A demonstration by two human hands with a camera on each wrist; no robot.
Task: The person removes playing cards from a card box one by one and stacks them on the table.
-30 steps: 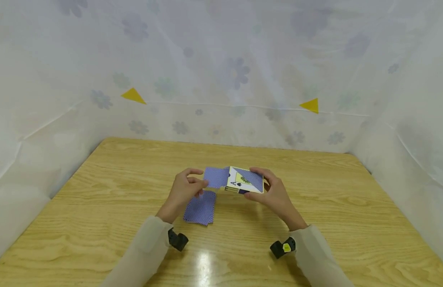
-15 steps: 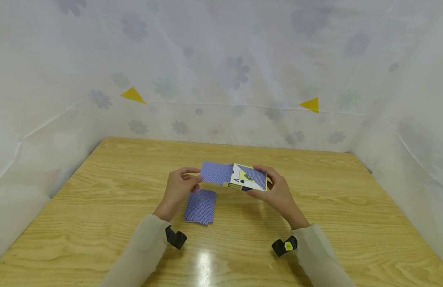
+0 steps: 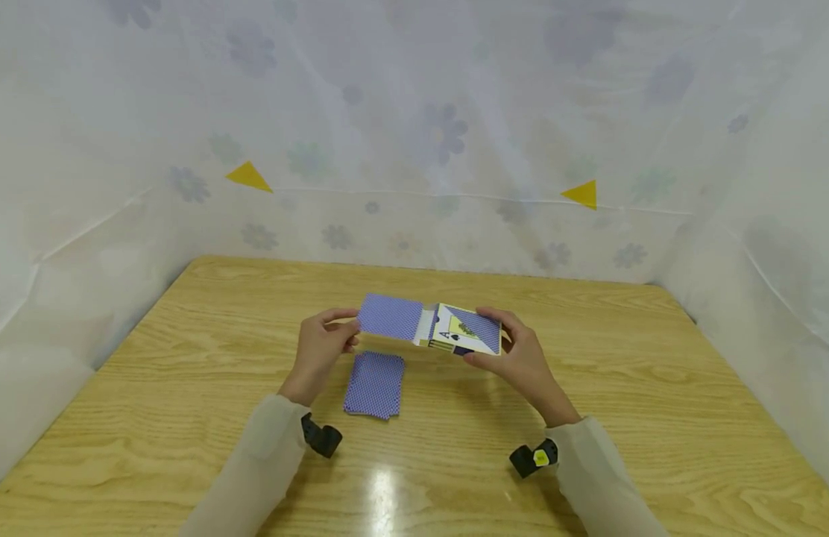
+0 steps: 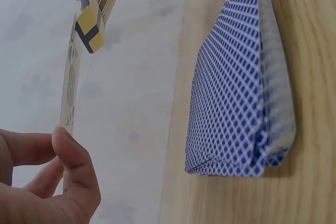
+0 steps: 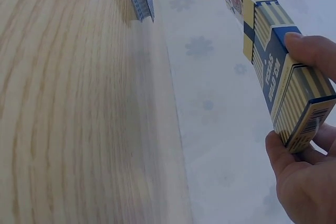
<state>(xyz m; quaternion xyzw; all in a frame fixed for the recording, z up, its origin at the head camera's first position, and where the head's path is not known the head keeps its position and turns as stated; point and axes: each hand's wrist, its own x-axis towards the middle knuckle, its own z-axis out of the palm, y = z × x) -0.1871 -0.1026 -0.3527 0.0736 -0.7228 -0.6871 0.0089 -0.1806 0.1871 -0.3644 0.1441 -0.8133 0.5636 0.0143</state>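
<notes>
My right hand (image 3: 518, 349) grips a playing card box (image 3: 468, 328) by its long sides, above the table. An ace of spades design shows on its top face, and its open end points left. Between thumb and fingers my left hand (image 3: 320, 347) pinches a blue-backed playing card (image 3: 391, 316) by its left end. In the head view the card lies just left of the box's open flap (image 3: 425, 325). Below the left hand a stack of blue-checked cards (image 4: 226, 87) sits on the table, its edges slightly uneven.
The wooden table (image 3: 629, 388) reaches back to a pale flowered curtain (image 3: 401, 134). Two yellow triangles (image 3: 250, 177) mark the curtain. Dark wrist cameras (image 3: 322, 437) hang beneath both wrists.
My left hand has drawn the card leftward out of the box, and a pale flap now shows between them. The box has shifted slightly right and away. The stack stays put.
</notes>
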